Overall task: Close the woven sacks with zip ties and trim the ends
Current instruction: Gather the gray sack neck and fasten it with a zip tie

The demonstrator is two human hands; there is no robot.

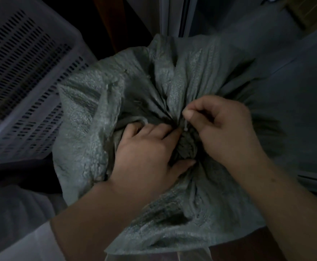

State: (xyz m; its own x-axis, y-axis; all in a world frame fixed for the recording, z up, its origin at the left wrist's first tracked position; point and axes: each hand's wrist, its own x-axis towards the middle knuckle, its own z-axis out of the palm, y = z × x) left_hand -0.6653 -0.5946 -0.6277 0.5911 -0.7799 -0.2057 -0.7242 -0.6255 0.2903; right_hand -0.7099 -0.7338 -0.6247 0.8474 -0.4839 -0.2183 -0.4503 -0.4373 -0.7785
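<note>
The left hand [146, 147] clutches the gathered neck of the woven sack [90, 110] beside the crate [22, 72] while the right hand [219, 127] pinches what may be the zip tie [186, 126], so keep the gathers tight and cinch low.

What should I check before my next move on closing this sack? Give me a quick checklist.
1. Woven sack neck gathered: ok, folds converge between the hands.
2. Left hand grips the gather: ok.
3. Right hand pinches a pale strip there: ok.
4. Strip is a zip tie looped round the neck: cannot tell, too dark.
5. Trimming tool in sight: not ok, none visible.
</note>
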